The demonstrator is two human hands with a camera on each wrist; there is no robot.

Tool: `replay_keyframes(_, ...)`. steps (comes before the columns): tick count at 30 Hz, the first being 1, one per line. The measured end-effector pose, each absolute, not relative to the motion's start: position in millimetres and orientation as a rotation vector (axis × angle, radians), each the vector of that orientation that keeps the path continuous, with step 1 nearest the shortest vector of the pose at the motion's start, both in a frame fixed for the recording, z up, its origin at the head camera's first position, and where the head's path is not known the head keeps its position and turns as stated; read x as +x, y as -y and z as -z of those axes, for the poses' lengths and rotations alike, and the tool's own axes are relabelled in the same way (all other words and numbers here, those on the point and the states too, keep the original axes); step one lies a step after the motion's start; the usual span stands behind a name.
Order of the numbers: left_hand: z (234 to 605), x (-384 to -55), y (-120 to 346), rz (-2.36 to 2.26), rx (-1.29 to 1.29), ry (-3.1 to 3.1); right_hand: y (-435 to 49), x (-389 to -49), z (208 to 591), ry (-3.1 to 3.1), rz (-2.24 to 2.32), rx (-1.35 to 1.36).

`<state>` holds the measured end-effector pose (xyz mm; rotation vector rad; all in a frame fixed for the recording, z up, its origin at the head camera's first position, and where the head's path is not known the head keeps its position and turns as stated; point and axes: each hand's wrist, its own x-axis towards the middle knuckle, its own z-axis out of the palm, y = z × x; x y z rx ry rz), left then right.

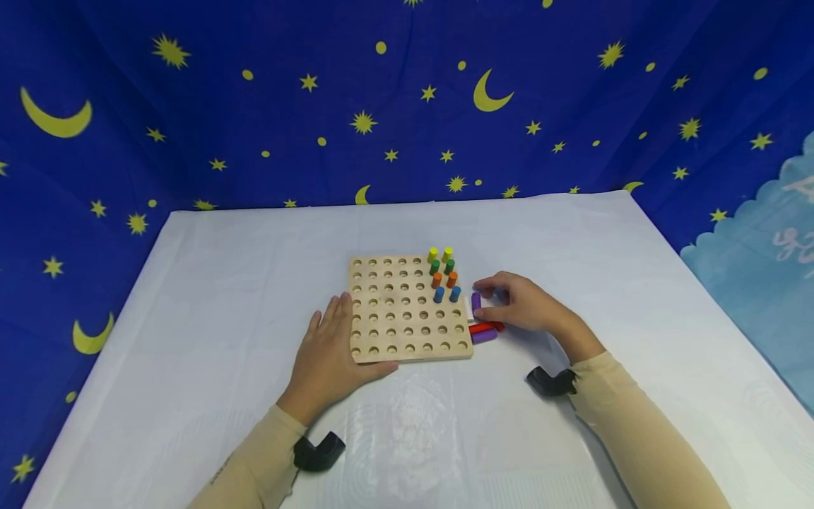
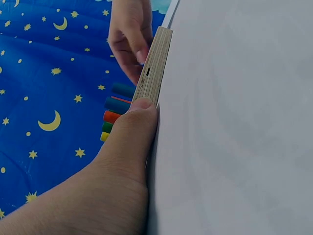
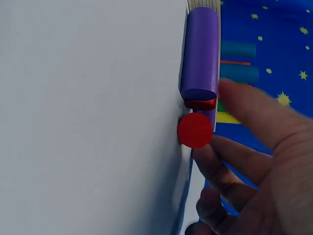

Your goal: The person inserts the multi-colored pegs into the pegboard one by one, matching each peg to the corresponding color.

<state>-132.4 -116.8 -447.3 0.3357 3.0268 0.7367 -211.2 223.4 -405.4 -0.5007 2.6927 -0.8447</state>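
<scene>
A wooden pegboard (image 1: 407, 316) lies on the table, with yellow, green, orange and blue pegs (image 1: 455, 294) upright in pairs at its far right. My left hand (image 1: 327, 353) rests against its left side, fingers straight, the thumb along the front edge. Beside the board's right edge, my right hand (image 1: 518, 300) has its thumb and fingers spread about a purple peg (image 1: 476, 302). Nearer me lie red pegs (image 1: 481, 328) and another purple peg (image 1: 485, 337). In the right wrist view, one red peg (image 3: 195, 130) shows its round end below the near purple peg (image 3: 199, 54).
A white peg (image 1: 468, 309) lies between the board and the purple peg. White cloth covers the table (image 1: 254, 240). A blue curtain (image 1: 407, 92) with moons and stars hangs behind. Each wrist carries a black mount (image 1: 550, 382).
</scene>
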Motion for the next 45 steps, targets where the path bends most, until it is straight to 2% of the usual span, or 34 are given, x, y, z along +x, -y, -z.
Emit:
replay_keyframes(14,450.2,-133.5,117.4,-0.745,0.346,-3.028,-219.8,-210.6,409.7,-2.692,1.003,-0.493)
replay_keyframes(24,448.7,-132.7,117.3,-0.735,0.339,-3.027,-206.2,-198.1,402.6,-2.597,1.356,-0.425)
replay_keyframes(35,448.3,-132.4,117.4,-0.734,0.331,-3.017,-179.2,-188.7,407.0,-2.607,1.311,-0.575)
replay_keyframes(45,448.3,-132.2,117.5,-0.735,0.335,-3.020,-170.7,-186.8,408.9,-2.653,1.301,-0.587)
